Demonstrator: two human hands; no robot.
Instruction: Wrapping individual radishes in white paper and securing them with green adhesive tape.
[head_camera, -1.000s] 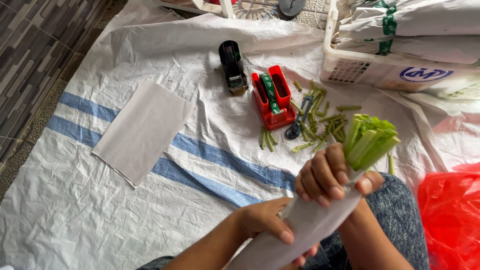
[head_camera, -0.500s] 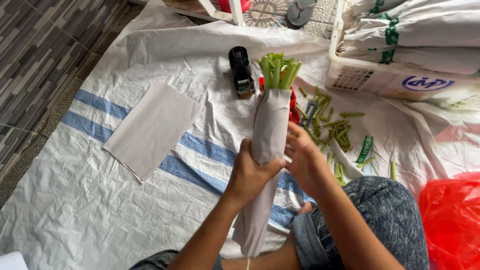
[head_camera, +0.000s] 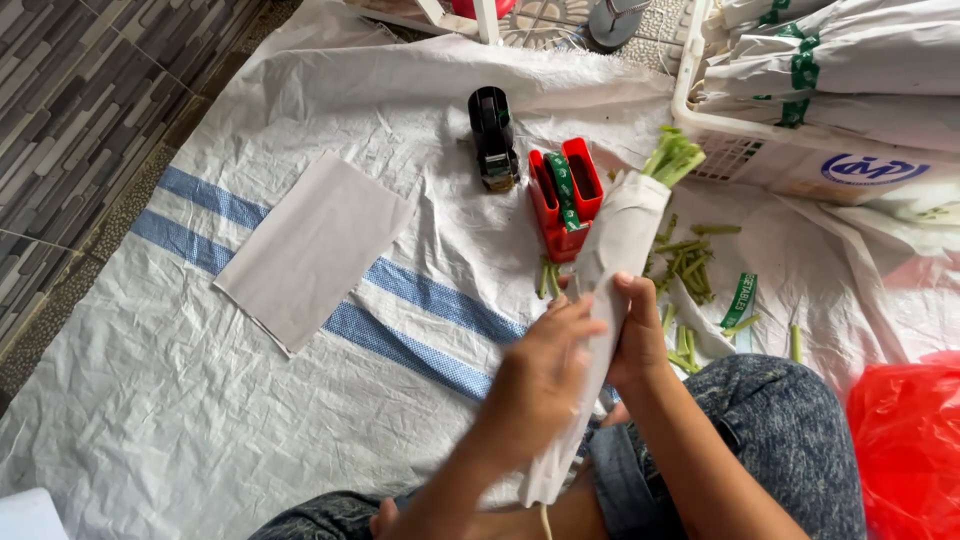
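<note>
Both of my hands grip a long bundle of green stalks wrapped in white paper, held over my lap with its green stalk ends pointing up and to the right. My left hand wraps the paper at its middle from the left. On the bundle's right side my right hand clasps it. Just beyond the bundle, a red tape dispenser with green tape stands on the sheet, next to a black tape dispenser.
A white woven sheet with blue stripes covers the floor. A loose sheet of white paper lies at left. Cut green stems are scattered at right. A white basket of wrapped bundles stands at top right; a red plastic bag at lower right.
The wrapped bundle has swung from upright to leaning up and right, its stalk ends now near the basket. Both hands have shifted on the paper.
</note>
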